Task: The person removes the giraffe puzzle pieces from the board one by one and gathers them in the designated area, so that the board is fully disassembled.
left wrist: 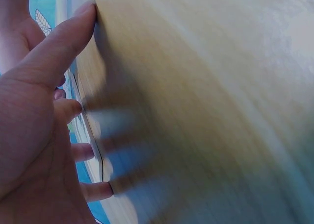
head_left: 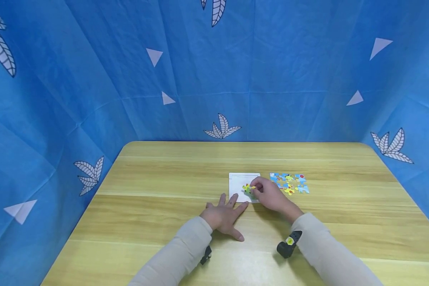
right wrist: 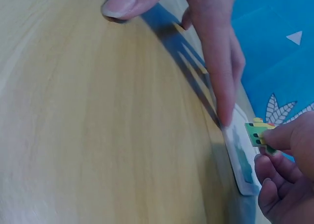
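A white puzzle board (head_left: 237, 179) with a raised rim lies flat on the wooden table. Over it, my right hand (head_left: 270, 195) pinches a green and yellow jigsaw piece (right wrist: 257, 134) between thumb and fingers. In the head view that jigsaw piece (head_left: 248, 188) shows just left of the fingertips. My left hand (head_left: 222, 217) is spread with straight fingers, some fingertips touching the board's near left edge. The left wrist view shows this left hand (left wrist: 34, 121) from the thumb side, with the board (left wrist: 88, 128) mostly hidden behind the fingers.
Several blue and yellow jigsaw pieces (head_left: 302, 188) lie right of the board, partly behind my right hand. The wooden table (head_left: 157, 178) reaches back to a blue curtain (head_left: 289, 71) with leaf prints. A black wrist strap device (head_left: 287, 245) hangs below the right sleeve.
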`<state>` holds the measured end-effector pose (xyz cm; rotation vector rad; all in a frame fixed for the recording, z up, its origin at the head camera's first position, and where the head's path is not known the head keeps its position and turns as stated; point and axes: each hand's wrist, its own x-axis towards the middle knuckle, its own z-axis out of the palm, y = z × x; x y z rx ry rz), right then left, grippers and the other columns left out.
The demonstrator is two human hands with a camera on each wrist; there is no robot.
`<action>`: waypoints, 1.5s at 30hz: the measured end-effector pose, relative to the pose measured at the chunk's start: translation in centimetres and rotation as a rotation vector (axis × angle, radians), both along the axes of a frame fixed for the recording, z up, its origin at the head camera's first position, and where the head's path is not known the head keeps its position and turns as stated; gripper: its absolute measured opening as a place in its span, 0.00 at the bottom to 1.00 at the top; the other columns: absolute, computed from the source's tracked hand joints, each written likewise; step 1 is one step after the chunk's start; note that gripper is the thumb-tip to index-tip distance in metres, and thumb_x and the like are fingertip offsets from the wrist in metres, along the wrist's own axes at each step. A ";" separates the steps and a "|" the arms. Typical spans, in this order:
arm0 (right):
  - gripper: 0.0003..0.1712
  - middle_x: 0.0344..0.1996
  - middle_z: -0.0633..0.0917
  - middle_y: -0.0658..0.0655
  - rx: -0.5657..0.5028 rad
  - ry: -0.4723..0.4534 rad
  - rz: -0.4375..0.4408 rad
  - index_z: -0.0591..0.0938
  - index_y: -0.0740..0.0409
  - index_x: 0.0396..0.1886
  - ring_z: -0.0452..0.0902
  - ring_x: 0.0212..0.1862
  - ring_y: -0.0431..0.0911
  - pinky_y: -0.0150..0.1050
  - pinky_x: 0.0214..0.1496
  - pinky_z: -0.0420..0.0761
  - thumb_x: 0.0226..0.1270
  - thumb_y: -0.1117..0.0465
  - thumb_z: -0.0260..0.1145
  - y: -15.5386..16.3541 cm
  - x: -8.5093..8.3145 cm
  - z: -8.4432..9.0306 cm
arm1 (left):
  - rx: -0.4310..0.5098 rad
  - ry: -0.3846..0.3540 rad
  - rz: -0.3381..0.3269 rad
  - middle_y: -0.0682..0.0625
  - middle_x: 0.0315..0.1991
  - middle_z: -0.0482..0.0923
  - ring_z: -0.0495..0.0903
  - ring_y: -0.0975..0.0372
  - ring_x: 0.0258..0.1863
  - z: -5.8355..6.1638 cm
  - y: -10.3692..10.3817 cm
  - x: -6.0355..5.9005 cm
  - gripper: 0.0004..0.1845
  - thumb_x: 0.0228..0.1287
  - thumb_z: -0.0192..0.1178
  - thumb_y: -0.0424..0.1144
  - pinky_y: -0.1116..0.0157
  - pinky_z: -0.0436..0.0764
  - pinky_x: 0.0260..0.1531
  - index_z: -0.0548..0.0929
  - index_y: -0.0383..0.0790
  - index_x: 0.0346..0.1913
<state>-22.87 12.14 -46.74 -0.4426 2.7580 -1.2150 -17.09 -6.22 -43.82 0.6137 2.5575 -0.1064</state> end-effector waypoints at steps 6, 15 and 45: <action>0.09 0.30 0.78 0.54 -0.015 -0.036 -0.036 0.77 0.59 0.43 0.72 0.32 0.44 0.36 0.34 0.73 0.65 0.64 0.57 1.1 0.0 0.1 | 0.004 0.002 0.000 0.51 0.75 0.38 0.43 0.46 0.72 0.1 -0.1 0.0 0.54 0.41 0.58 0.73 0.37 0.63 0.53 0.43 0.68 0.71; 0.10 0.29 0.80 0.55 -0.031 0.030 -0.088 0.76 0.61 0.43 0.75 0.32 0.44 0.37 0.34 0.73 0.64 0.62 0.60 3.1 0.2 0.2 | 0.029 -0.010 0.003 0.51 0.75 0.38 0.43 0.45 0.72 0.2 -0.1 0.0 0.55 0.41 0.60 0.72 0.36 0.61 0.55 0.43 0.67 0.71; 0.12 0.32 0.81 0.58 0.042 0.028 -0.195 0.77 0.63 0.44 0.75 0.31 0.44 0.37 0.35 0.72 0.65 0.61 0.56 9.2 1.9 1.0 | 0.033 -0.015 0.000 0.51 0.75 0.37 0.42 0.46 0.72 0.4 -0.1 0.2 0.55 0.42 0.61 0.71 0.37 0.61 0.55 0.43 0.67 0.71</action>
